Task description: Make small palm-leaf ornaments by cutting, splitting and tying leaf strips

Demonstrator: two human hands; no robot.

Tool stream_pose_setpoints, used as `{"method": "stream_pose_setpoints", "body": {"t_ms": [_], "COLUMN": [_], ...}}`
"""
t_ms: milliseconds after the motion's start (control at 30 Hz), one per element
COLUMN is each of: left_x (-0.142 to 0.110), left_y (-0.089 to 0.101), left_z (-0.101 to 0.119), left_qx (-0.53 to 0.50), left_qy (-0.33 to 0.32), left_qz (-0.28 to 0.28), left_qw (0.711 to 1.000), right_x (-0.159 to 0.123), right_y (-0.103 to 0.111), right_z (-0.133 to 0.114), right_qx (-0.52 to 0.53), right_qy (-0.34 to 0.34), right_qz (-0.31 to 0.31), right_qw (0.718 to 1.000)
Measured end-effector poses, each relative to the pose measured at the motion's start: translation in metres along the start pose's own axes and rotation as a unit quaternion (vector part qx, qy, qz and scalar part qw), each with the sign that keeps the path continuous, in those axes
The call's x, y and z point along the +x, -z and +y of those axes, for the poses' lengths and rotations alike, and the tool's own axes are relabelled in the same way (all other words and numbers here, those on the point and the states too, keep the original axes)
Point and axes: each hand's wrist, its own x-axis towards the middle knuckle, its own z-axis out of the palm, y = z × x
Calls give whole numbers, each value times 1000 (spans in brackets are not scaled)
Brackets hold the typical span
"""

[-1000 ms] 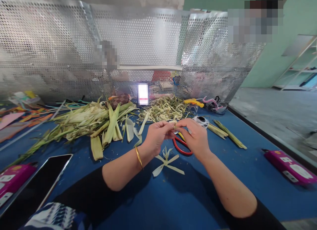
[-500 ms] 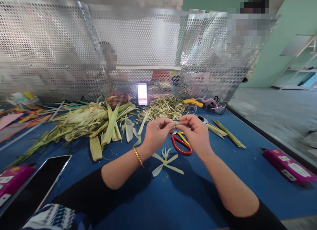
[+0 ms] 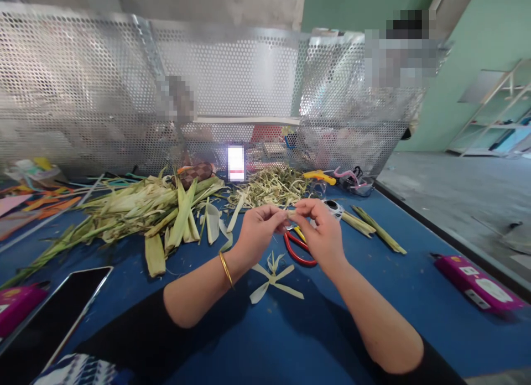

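Both hands are raised over the blue table, meeting at the fingertips. Left hand: thumb and fingers pinched on one end of a small pale leaf strip; gold bangle at the wrist. Right hand: thumb and forefinger pinched on the other end of the same piece. The strip lies in the short gap between the two grips, held up off the table; its ends are hidden by the fingers.

Below the hands, flat on the table: a star-shaped leaf piece, arms spread outward, touched by neither hand. Scissors with a red handle lie partly behind the right hand; a white roll sits just beyond that hand, with two leaf stalks to its right.

Further back: a heap of thin shreds in the middle, a larger pile of long leaves to the left, a brown checked pouch behind that pile, and a yellow tool right of the shreds. A dark phone lies near the left arm; a purple pack lies well to the right. A perforated metal screen stands along the far edge
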Motion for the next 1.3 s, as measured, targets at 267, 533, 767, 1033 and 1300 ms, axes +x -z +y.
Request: {"method": "stream_pose_setpoints", "body": {"t_ms": [267, 533, 767, 1033, 1300], "left_x": [0, 1, 1, 4, 14], "left_y": [3, 1, 3, 10, 20], "left_z": [1, -5, -7, 1, 3], "left_qx": [-115, -72, -3, 159, 130], "left_qy": [118, 49, -16, -87, -86], "left_qz": [10, 23, 12, -15, -73], "left_qw": [986, 996, 1000, 983, 985], "right_x": [0, -2, -1, 6, 1], "right_y": [3, -2, -6, 4, 0], "right_z": [2, 11, 6, -5, -6], "right_qx": [-38, 13, 98, 255, 327], "right_qy": [87, 12, -90, -301, -316], "right_qz": [-34, 8, -15, -126, -142], "right_qw": [995, 1000, 991, 910, 879]}}
